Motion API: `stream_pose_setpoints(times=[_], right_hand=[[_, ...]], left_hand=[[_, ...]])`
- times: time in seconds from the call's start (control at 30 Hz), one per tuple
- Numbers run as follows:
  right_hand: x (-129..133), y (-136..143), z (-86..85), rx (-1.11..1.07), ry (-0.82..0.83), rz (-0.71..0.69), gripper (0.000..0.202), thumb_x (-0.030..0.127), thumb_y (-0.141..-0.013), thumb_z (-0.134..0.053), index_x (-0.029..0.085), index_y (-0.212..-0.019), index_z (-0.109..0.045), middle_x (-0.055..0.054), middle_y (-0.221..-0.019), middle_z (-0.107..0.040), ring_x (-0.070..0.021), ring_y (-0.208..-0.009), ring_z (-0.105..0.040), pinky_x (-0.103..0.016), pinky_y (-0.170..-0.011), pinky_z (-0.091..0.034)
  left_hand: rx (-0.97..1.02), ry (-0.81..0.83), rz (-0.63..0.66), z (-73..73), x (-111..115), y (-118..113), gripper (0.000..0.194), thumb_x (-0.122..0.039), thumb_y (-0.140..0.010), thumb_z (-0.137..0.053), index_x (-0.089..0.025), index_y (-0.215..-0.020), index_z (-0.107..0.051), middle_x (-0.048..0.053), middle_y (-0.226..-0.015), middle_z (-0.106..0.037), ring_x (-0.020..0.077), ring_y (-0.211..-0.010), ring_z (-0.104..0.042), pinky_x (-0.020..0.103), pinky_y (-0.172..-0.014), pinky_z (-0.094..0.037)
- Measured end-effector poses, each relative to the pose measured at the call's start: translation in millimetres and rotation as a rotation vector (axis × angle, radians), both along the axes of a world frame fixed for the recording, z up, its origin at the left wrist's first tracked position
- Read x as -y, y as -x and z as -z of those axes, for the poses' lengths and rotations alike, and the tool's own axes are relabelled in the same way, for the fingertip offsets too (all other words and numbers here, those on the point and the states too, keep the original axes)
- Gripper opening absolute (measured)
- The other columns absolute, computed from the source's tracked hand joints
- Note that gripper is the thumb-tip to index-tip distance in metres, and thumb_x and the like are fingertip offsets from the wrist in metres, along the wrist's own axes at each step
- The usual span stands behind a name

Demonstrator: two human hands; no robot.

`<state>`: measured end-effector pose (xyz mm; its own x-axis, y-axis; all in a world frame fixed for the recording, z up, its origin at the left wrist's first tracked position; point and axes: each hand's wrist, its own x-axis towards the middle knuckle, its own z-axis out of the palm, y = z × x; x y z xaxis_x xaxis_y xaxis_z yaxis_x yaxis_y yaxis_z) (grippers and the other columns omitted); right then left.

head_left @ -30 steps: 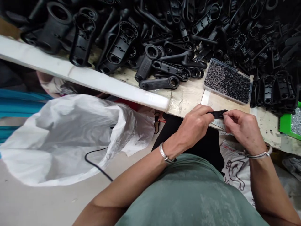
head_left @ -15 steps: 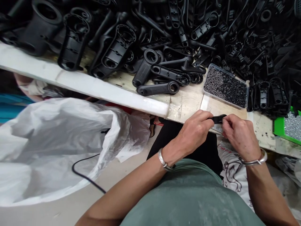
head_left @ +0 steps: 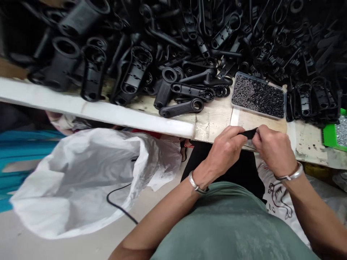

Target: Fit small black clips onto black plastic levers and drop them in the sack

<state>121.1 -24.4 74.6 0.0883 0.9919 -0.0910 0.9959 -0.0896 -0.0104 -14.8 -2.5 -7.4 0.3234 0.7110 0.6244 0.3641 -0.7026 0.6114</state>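
Observation:
Between my two hands is a small black plastic part (head_left: 248,133), held just above the front edge of the bench; its exact kind is partly hidden by my fingers. My left hand (head_left: 227,144) is closed on the part's left end. Closed around its right end, the fingers of my right hand (head_left: 275,148) are bent and pressed together. Just beyond my hands stands a clear plastic box (head_left: 233,104) filled with small dark screws or pins (head_left: 258,94). Black plastic arm-shaped parts (head_left: 181,107) lie to the left of the box.
A large heap of black plastic parts (head_left: 187,25) covers the back of the bench. A green bin (head_left: 329,135) with shiny metal pieces stands at the right. Along the front left edge runs a white strip (head_left: 121,115). A white sack (head_left: 81,159) hangs open below, with a black cable (head_left: 119,206).
The view has shifted slightly. The black part now looks more tilted, its right end raised, and my right hand covers more of it. Both hands keep hold of it.

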Motion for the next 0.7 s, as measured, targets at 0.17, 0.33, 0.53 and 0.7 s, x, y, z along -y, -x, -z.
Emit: stream_pose_setpoints(times=[0.17, 0.33, 0.53, 0.7], right_hand=[[21.2, -35.6, 19.4, -1.051, -0.210, 0.365, 0.033, 0.039, -0.083, -0.067, 0.015, -0.106, -0.065, 0.000, -0.062, -0.066, -0.0129, -0.049, -0.061, -0.027, -0.052, -0.053], [28.4, -16.5, 25.6, -1.633, -0.187, 0.490, 0.063, 0.034, -0.071, -0.082, 0.019, -0.125, -0.054, -0.002, -0.089, -0.073, -0.0158, -0.078, -0.071, -0.030, -0.070, -0.062], [19.8, -4.9, 18.2, -1.841, -0.239, 0.538, 0.040, 0.022, -0.066, -0.082, 0.018, -0.101, -0.062, 0.002, -0.084, -0.070, -0.0100, -0.071, -0.068, -0.025, -0.071, -0.062], [15.2, -6.5, 21.3, -1.825, -0.243, 0.579, 0.031, 0.017, -0.064, -0.078, 0.016, -0.091, -0.063, 0.002, -0.071, -0.068, -0.0100, -0.057, -0.065, -0.023, -0.059, -0.061]], left_hand=[[0.071, 0.011, -0.056, -7.2, 8.3, 1.0, 0.009, -0.010, -0.089, -0.060, -0.016, -0.084, -0.067, 0.006, -0.098, -0.070, 0.0137, -0.087, -0.066, 0.024, -0.076, -0.058], [0.080, -0.078, -0.113, -21.4, 15.8, -0.2, 0.010, -0.008, -0.088, -0.059, -0.016, -0.089, -0.065, 0.008, -0.099, -0.070, 0.0139, -0.087, -0.065, 0.026, -0.076, -0.058], [0.059, -0.122, -0.119, -27.5, 21.7, -2.9, 0.013, -0.007, -0.088, -0.058, -0.018, -0.091, -0.063, 0.007, -0.101, -0.070, 0.0148, -0.089, -0.065, 0.028, -0.077, -0.059], [0.089, -0.145, -0.116, -26.9, 26.5, -3.4, 0.014, -0.005, -0.086, -0.060, -0.017, -0.093, -0.064, 0.008, -0.100, -0.070, 0.0150, -0.089, -0.066, 0.027, -0.078, -0.060]])
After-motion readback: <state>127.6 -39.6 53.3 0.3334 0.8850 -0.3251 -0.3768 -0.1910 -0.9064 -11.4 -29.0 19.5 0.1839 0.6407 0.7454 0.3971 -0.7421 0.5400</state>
